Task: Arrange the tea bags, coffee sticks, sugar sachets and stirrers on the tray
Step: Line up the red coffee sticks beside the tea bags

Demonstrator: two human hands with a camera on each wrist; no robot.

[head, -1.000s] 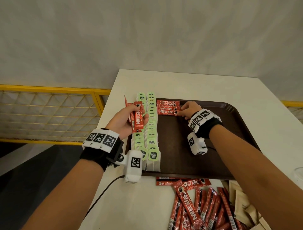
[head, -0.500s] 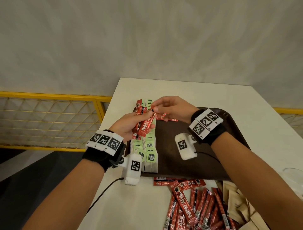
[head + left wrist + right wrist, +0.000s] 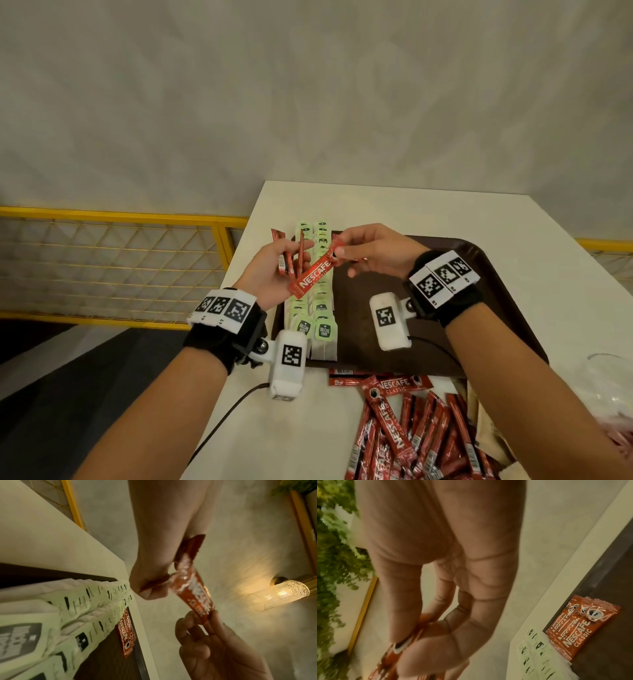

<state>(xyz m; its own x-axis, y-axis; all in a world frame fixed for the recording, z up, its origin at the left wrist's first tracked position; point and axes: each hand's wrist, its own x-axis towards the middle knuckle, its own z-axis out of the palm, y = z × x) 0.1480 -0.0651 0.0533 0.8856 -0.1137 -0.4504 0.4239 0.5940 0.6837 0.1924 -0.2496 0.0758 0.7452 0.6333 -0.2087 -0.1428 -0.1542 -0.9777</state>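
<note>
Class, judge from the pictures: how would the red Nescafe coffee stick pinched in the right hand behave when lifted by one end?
The red Nescafe coffee stick likely stays fairly stiff: held at its top end by the right hand, it juts out straight without drooping. It is probably light, since a fingertip pinch carries it. Its glossy wrapper may slip in a loose grip.

Both bare forearms wear black wristbands (image 3: 219, 342) with white coded tags, apparently a cabled white camera block (image 3: 289, 365).
</note>
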